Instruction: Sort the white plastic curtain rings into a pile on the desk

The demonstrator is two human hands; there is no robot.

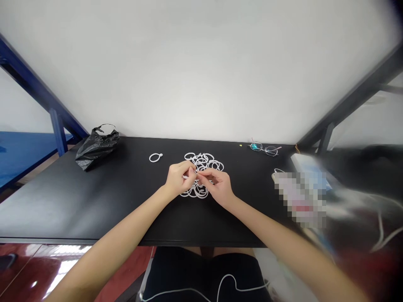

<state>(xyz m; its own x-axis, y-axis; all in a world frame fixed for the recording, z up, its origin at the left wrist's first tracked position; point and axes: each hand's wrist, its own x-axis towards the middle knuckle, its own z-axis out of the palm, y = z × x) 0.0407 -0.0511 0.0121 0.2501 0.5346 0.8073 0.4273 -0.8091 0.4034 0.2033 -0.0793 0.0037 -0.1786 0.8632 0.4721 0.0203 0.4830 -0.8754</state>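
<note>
A heap of several white plastic rings (204, 161) lies in the middle of the black table (126, 201). My left hand (180, 176) and my right hand (218, 184) meet over the near side of the heap. Both pinch the same white ring (192, 176) between thumb and fingers. More rings show beneath and between the hands. One single white ring (155, 157) lies apart to the left of the heap.
A crumpled black plastic bag (96, 147) sits at the back left of the table. A pair of glasses (264, 148) lies at the back right. A blurred-out object (300, 195) and white cables (378, 226) are at the right edge. A white wall stands behind.
</note>
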